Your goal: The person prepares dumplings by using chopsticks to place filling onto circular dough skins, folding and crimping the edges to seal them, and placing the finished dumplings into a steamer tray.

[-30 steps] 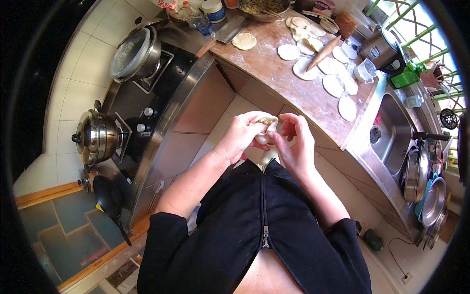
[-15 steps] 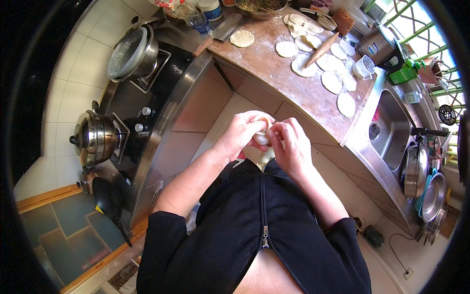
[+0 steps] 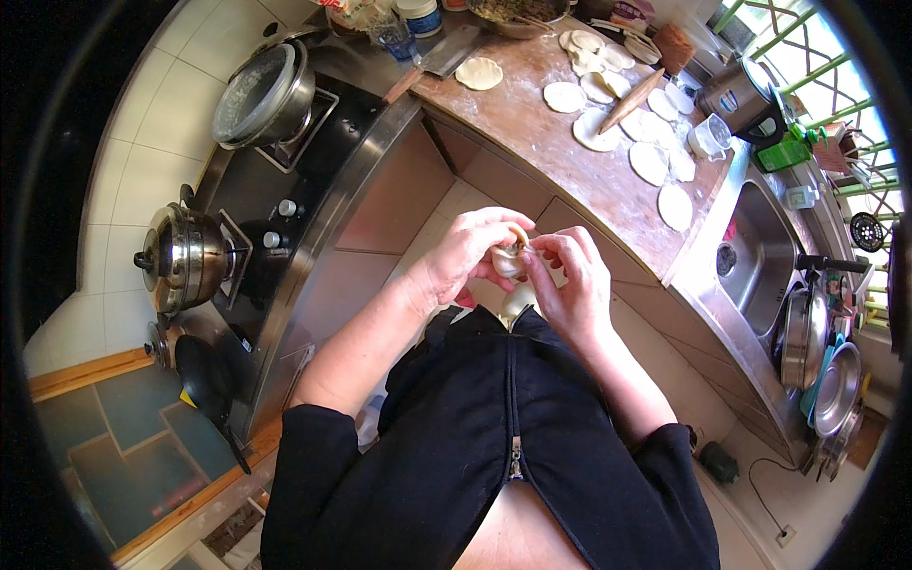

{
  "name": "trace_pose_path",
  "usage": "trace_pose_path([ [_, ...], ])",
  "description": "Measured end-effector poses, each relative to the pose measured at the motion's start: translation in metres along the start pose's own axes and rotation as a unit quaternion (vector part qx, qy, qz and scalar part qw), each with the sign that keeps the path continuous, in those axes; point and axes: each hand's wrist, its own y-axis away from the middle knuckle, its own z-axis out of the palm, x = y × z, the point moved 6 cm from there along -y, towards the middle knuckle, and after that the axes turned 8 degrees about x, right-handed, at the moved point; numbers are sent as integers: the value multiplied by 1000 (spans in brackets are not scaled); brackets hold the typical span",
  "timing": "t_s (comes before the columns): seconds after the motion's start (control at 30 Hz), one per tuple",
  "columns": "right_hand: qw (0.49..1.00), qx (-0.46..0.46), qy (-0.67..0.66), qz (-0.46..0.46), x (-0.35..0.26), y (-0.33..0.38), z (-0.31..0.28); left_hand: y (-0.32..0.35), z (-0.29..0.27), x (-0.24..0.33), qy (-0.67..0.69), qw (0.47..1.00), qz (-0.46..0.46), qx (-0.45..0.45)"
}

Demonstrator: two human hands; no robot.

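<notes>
R hand point(image 3: 579, 278) closer – pinching dough point(image 3: 507, 263), L hand point(image 3: 460, 255) holding

A head-worn fisheye looks steeply down over the wearer's black top point(image 3: 437, 427), left hand point(image 3: 470, 252) and right hand point(image 3: 576, 280) close at mid-frame, bench point(image 3: 518, 106) and stove point(image 3: 271, 185) farther off.

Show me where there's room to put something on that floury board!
There's bare board along the front edge, between the lone dough round on the left and the one nearest the sink. Farther back on the right it's crowded: overlapping dough rounds surround the rolling pin.
</notes>
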Motion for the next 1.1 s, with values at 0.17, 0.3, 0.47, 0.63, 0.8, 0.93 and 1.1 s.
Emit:
trace_pose_path([
  [0.17,990,28,54,-125,-13,1,0,0,-3,-4,-62,996,15,66],
  [0.3,983,-8,43,-178,-19,1,3,3,-3,-5,-121,991,-13,56],
  [0.47,998,21,-31,46,-5,-1,-2,9,-1,2,-123,991,-7,52],
  [0.63,1000,8,8,23,-3,3,0,7,-4,3,-80,997,3,-2],
  [0.8,996,16,56,-72,-13,4,2,3,-7,2,-140,989,34,48],
  [0.93,982,-32,79,-171,-25,4,8,2,-9,3,-216,974,55,43],
  [1.1,995,-46,19,-89,-15,4,10,2,-14,3,-238,970,38,3],
])
